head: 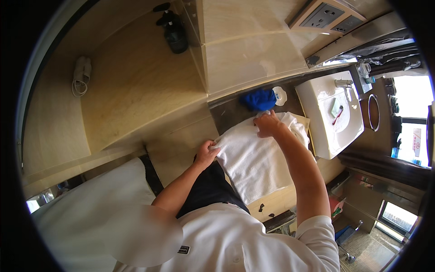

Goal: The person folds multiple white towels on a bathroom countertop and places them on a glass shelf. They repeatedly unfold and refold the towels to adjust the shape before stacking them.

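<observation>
A white towel (258, 163) hangs over the front of a dark countertop (222, 117), its lower part draping down before me. My left hand (206, 154) pinches the towel's left edge between thumb and fingers. Farther right, my right hand (269, 125) grips the upper part of the towel, with the fabric bunched to its right. Just beyond my right fingers lies a crumpled blue cloth (260, 99). A white scalloped dish (279, 96) sits against the cloth's right side.
On the right stands a white washbasin (314, 102) with a chrome faucet (344, 83); a pale green pad (335, 107) and a red-handled brush (337, 115) lie inside. Dark pump bottles (176, 37) and a white corded device (81, 75) appear at upper left. A socket panel (323, 15) is on the wall.
</observation>
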Available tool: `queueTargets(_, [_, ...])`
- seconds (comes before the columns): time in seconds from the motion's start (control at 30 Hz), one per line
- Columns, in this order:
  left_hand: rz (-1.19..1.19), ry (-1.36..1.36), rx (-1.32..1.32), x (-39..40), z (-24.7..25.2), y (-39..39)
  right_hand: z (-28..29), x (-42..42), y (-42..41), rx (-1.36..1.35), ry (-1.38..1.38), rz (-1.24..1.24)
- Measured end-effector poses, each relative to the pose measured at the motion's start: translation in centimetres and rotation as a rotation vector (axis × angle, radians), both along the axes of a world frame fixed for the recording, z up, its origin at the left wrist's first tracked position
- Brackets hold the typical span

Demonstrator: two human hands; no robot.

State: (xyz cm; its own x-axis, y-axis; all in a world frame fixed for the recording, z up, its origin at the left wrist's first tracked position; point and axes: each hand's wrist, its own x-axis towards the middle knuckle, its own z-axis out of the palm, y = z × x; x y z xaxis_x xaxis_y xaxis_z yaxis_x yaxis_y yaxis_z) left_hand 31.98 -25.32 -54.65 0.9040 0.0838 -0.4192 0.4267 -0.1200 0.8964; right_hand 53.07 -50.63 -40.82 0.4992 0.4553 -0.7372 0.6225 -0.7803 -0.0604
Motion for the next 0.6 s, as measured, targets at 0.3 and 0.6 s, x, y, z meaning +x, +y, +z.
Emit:
queueTargets(0.3, [-0.105, -0.046, 0.171, 0.0, 3.4, 0.2, 1.2, 1.0, 1.0, -0.392, -0.113, 0.222])
queueTargets(0.6, [-0.17, 0.076, 0.209, -0.1, 1.4, 1.0, 0.8, 1.9, 1.5, -0.478, -0.192, 0.256])
